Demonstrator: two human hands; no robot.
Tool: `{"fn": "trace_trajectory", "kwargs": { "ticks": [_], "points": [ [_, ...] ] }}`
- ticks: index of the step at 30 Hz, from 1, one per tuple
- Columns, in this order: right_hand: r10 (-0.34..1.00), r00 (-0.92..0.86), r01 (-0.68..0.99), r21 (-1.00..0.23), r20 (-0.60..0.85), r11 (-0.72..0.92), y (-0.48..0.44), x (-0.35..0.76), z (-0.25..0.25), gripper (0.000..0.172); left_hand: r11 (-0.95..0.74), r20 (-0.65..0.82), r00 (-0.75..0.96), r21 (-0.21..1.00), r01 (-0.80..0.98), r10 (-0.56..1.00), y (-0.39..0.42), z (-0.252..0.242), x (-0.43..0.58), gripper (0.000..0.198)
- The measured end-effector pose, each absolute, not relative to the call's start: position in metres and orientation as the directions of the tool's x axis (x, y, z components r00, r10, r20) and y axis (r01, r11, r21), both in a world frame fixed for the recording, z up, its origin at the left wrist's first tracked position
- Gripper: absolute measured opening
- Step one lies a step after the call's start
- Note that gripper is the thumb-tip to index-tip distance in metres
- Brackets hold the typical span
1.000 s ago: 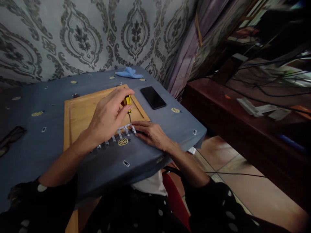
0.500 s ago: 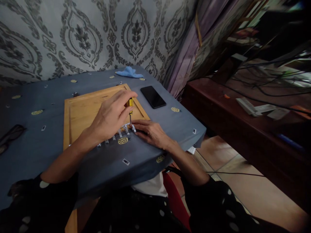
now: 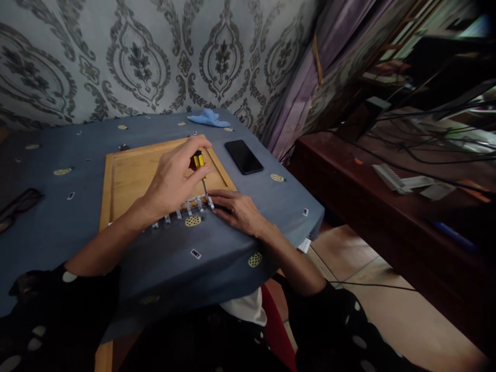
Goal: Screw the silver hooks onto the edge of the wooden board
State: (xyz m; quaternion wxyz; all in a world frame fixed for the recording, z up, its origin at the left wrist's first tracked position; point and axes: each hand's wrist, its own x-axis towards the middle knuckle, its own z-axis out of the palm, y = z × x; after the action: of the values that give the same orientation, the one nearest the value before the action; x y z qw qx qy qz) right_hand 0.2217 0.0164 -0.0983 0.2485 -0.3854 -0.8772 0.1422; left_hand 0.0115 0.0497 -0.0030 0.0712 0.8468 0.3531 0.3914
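Observation:
My left hand (image 3: pixel 169 178) holds a screwdriver (image 3: pixel 199 160) with a yellow and black handle, thumb on one side and fingers curled over the top. Its thin shaft points down, slightly tilted, at the right end of a metal hook rail (image 3: pixel 188 206). That rail, with several hooks hanging off it, runs along the near edge of a wooden framed board (image 3: pixel 135 178). Low at the board's near right corner, my right hand (image 3: pixel 245 213) pinches the rail's end beside the shaft tip. The fingertips hide the exact contact of tip and screw.
A black phone (image 3: pixel 244 156) lies right of the board. A blue cloth (image 3: pixel 209 118) is at the table's back, and eyeglasses (image 3: pixel 19 206) are at the far left. A dark red desk (image 3: pixel 329 155) with cables stands on the right, below a purple curtain (image 3: pixel 292 88).
My left hand has tilted the screwdriver's handle to the left, with its fingers a little more open around it. My right hand stays at the rail's end. The view has shifted slightly.

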Motion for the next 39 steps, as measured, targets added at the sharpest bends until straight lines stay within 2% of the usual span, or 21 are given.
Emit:
{"fn": "trace_trajectory", "kwargs": {
  "ticks": [4, 7, 12, 18, 26, 33, 39],
  "points": [
    [0.750, -0.579, 0.607, -0.445, 0.319, 0.658, 0.016, 0.222, -0.097, 0.035, -0.722, 0.573, 0.454, 0.431, 0.541, 0.682, 0.050, -0.002, 0.010, 0.026],
    [0.746, -0.583, 0.603, -0.444, 0.322, 0.662, 0.016, 0.222, -0.097, 0.034, -0.737, 0.580, 0.482, 0.359, 0.573, 0.657, 0.052, -0.003, 0.010, 0.022],
    [0.742, -0.580, 0.604, -0.435, 0.335, 0.668, 0.017, 0.221, -0.099, 0.035, -0.743, 0.589, 0.507, 0.263, 0.616, 0.629, 0.052, -0.004, 0.010, 0.030],
    [0.740, -0.575, 0.600, -0.435, 0.349, 0.672, 0.020, 0.221, -0.102, 0.035, -0.740, 0.541, 0.534, 0.290, 0.607, 0.650, 0.047, -0.001, 0.011, 0.037],
    [0.741, -0.579, 0.597, -0.443, 0.339, 0.669, 0.018, 0.222, -0.099, 0.037, -0.749, 0.529, 0.547, 0.322, 0.579, 0.649, 0.049, -0.001, 0.009, 0.027],
    [0.740, -0.577, 0.594, -0.444, 0.346, 0.671, 0.018, 0.222, -0.101, 0.035, -0.749, 0.542, 0.530, 0.355, 0.559, 0.652, 0.053, -0.001, 0.011, 0.034],
    [0.742, -0.570, 0.600, -0.438, 0.352, 0.669, 0.020, 0.221, -0.103, 0.038, -0.745, 0.564, 0.504, 0.365, 0.558, 0.654, 0.048, 0.011, 0.008, 0.031]
  ]
}}
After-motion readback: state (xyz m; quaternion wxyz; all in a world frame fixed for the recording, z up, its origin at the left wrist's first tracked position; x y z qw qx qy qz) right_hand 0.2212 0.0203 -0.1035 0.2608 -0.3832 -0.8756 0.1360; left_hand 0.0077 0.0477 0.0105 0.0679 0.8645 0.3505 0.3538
